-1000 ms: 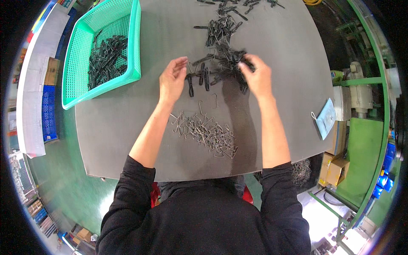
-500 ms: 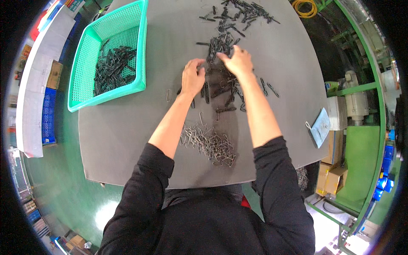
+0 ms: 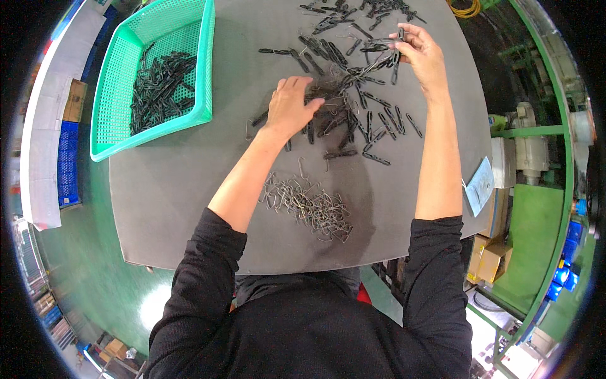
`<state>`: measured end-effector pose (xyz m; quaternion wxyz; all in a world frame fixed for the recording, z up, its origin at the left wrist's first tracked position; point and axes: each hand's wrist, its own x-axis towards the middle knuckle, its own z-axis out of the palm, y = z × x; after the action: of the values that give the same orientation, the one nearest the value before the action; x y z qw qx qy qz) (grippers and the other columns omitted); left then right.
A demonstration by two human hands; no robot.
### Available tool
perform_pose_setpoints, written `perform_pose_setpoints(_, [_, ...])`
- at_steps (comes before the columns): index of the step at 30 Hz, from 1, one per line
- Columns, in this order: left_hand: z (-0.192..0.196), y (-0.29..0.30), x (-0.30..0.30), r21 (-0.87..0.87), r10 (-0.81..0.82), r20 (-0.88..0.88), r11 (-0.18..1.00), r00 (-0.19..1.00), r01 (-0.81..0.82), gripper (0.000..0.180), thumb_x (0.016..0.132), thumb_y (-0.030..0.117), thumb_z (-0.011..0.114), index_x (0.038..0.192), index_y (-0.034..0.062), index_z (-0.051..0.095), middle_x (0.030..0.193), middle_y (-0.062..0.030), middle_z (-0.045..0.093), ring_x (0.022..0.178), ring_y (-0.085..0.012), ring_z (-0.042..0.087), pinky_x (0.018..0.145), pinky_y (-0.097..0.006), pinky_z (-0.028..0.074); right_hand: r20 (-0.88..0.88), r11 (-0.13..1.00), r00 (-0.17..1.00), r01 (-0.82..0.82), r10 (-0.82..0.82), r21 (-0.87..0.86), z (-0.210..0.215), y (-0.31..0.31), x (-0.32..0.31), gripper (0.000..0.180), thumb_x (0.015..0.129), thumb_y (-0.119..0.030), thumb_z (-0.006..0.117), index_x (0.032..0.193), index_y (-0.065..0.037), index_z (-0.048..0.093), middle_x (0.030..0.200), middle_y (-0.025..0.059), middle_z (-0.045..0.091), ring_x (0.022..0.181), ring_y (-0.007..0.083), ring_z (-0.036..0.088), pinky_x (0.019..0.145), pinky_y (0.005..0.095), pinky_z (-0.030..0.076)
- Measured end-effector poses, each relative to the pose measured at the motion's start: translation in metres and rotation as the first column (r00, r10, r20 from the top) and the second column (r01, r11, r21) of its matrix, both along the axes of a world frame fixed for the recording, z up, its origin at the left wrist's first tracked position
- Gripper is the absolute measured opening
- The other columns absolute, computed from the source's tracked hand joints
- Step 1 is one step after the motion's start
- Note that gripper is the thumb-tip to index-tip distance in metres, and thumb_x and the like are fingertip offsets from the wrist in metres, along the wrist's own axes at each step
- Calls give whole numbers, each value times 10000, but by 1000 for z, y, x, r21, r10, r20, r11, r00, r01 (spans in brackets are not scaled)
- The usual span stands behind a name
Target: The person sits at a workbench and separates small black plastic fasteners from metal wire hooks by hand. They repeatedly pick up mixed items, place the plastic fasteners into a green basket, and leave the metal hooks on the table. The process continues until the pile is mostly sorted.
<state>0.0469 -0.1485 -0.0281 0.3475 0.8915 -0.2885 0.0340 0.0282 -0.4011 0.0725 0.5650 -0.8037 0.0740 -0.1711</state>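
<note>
My right hand (image 3: pixel 425 60) is raised at the far right, thumb and fingers pinched on a slim black clip (image 3: pixel 396 66). Other black pieces and wire lie close by that clip, and I cannot tell whether they hang from it. My left hand (image 3: pixel 290 107) is over the near left of a spread heap of black clips (image 3: pixel 341 120), thumb and fingers apart; what lies under its palm is hidden. Some clips there look blurred. Nearer my body lies a tangled pile of bent metal wire hooks (image 3: pixel 309 207).
A turquoise perforated basket (image 3: pixel 205 95) partly filled with black clips (image 3: pixel 161 88) stands at the left of the grey table (image 3: pixel 183 208). More clips (image 3: pixel 385 9) lie at the far edge. At the right edge rests a blue face mask (image 3: pixel 480 186), near a green metal frame (image 3: pixel 536 131).
My right hand has moved right and away from the heap, now pinching a black clip. Clips are spread wider to the right. My left hand has shifted slightly right over the heap.
</note>
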Motion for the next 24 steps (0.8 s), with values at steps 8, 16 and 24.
perform_pose_setpoints(8, [0, -14, -26, 151, -42, 72, 988, 997, 31, 446, 745, 182, 646, 1155, 63, 516, 1190, -77, 459, 1108, -276, 405, 879, -450, 368, 7, 996, 997, 76, -76, -52, -41, -34, -36, 242, 799, -9, 578, 1040, -29, 585, 969, 69, 643, 914, 137, 595, 801, 250, 468])
perform_pose_setpoints(16, [3, -46, -66, -10, -221, 243, 973, 945, 230, 354, 712, 135, 648, 1048, 91, 546, 1117, -40, 507, 1049, -253, 454, 838, -415, 396, -462, 748, 764, 41, -451, -663, -87, -2, -91, 441, 668, -373, 731, 963, -69, 611, 982, 150, 628, 950, 305, 590, 792, 395, 468])
perform_pose_setpoints(24, [10, -33, -76, 255, -275, 135, 938, 952, 235, 183, 745, 140, 620, 917, 94, 580, 937, -46, 554, 933, -247, 514, 783, -406, 423, -463, 844, 834, 7, -301, -537, -80, 20, -137, 210, 798, -184, 595, 940, -30, 599, 959, 176, 619, 874, 331, 598, 793, 392, 462])
